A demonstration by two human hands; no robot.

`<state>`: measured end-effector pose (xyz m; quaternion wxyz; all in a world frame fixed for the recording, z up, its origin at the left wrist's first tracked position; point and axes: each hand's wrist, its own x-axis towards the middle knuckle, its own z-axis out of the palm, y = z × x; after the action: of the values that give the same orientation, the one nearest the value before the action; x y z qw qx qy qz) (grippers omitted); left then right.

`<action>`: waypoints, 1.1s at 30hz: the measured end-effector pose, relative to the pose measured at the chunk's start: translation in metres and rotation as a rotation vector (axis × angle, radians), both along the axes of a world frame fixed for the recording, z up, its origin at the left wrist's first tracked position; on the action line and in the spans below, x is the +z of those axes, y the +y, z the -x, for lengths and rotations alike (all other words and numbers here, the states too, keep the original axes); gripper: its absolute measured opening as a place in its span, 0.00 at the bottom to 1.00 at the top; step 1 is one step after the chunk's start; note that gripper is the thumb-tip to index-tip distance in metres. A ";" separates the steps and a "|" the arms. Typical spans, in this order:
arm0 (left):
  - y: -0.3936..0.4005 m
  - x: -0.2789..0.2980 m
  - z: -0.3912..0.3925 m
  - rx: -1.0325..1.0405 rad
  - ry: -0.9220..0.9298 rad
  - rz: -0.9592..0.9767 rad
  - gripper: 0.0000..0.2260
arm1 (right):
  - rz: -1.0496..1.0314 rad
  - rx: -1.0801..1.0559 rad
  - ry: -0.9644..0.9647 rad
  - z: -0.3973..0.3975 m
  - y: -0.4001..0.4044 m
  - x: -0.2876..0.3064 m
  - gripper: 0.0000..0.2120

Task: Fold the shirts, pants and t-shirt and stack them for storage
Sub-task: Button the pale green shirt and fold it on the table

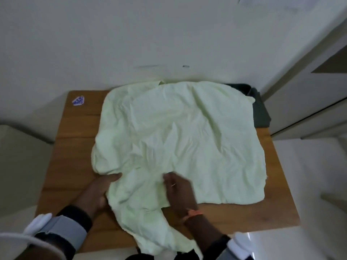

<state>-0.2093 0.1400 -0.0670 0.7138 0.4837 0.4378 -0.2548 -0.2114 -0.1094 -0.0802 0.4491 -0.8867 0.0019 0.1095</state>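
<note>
The left hand [97, 192] grips the pale green shirt [178, 132], the right hand [178, 190] fingers pinch it; its lower part overhangs the bench [78, 119] and may slide off.

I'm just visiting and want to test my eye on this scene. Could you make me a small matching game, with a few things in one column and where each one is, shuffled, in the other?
Things:
1. Pale green shirt
2. Dark garment
3. Blue sticker
4. Left hand

Places:
A. Far left corner of the table
B. Gripping the shirt's near left edge
C. Spread over the middle of the table
D. Far right corner, partly under the shirt

Pairs: 1-C, 2-D, 3-A, 4-B
</note>
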 end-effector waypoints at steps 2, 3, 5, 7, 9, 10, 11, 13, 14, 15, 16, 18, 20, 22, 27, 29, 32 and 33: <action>0.012 -0.003 0.006 -0.065 -0.089 -0.128 0.33 | 0.265 -0.220 -0.220 -0.014 -0.063 -0.019 0.16; 0.019 -0.005 0.012 -0.085 -0.103 -0.199 0.32 | 0.399 -0.279 -0.187 -0.019 -0.098 -0.031 0.19; 0.031 -0.014 0.024 -0.084 -0.136 -0.425 0.28 | 0.592 -0.265 0.139 -0.019 -0.157 -0.051 0.34; 0.045 -0.029 0.032 -0.027 -0.169 -0.641 0.26 | 0.747 -0.111 0.268 -0.008 -0.203 -0.065 0.44; 0.055 -0.042 0.037 0.091 -0.190 -0.712 0.20 | 0.805 -0.006 0.231 0.004 -0.231 -0.069 0.45; 0.060 -0.046 0.037 0.124 -0.198 -0.759 0.19 | 0.813 0.010 0.202 0.007 -0.236 -0.065 0.46; 0.058 -0.052 0.039 0.122 -0.194 -0.831 0.18 | 0.830 0.017 0.182 0.013 -0.239 -0.064 0.47; 0.044 -0.062 0.038 0.095 -0.167 -1.021 0.21 | 0.893 0.014 0.180 0.022 -0.237 -0.063 0.48; 0.031 -0.064 0.038 0.080 -0.180 -1.149 0.24 | 0.923 -0.015 0.186 0.028 -0.233 -0.062 0.49; 0.013 -0.061 0.039 0.067 -0.246 -1.264 0.28 | 0.932 -0.066 0.168 0.033 -0.229 -0.061 0.49; -0.007 -0.055 0.040 0.016 -0.342 -1.368 0.30 | 0.914 -0.119 0.121 0.031 -0.223 -0.057 0.49; -0.047 -0.054 0.042 -0.211 -0.495 -1.499 0.29 | 0.868 -0.139 -0.019 0.012 -0.216 -0.054 0.45; -0.081 -0.066 0.058 -0.498 -0.422 -1.537 0.31 | 0.843 -0.077 -0.079 -0.005 -0.218 -0.062 0.41; -0.096 -0.080 0.080 -0.737 -0.294 -1.556 0.37 | 0.828 -0.054 -0.051 -0.011 -0.226 -0.069 0.40; -0.074 -0.099 0.112 -0.873 -0.362 -1.637 0.36 | 0.811 0.011 -0.011 0.010 -0.250 -0.080 0.39; -0.072 -0.100 0.114 -0.864 -0.369 -1.648 0.34 | 0.786 0.012 -0.003 0.014 -0.248 -0.075 0.40; -0.071 -0.098 0.128 -0.826 -0.338 -1.706 0.34 | 0.792 0.027 0.019 0.035 -0.251 -0.070 0.40; -0.069 -0.097 0.134 -0.818 -0.300 -1.725 0.34 | 0.796 0.026 0.031 0.045 -0.254 -0.069 0.41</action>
<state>-0.3437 0.0705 -0.1644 0.0177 0.9841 0.1763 -0.0098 -0.2562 -0.3639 -0.1495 0.0689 -0.9897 0.0396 0.1192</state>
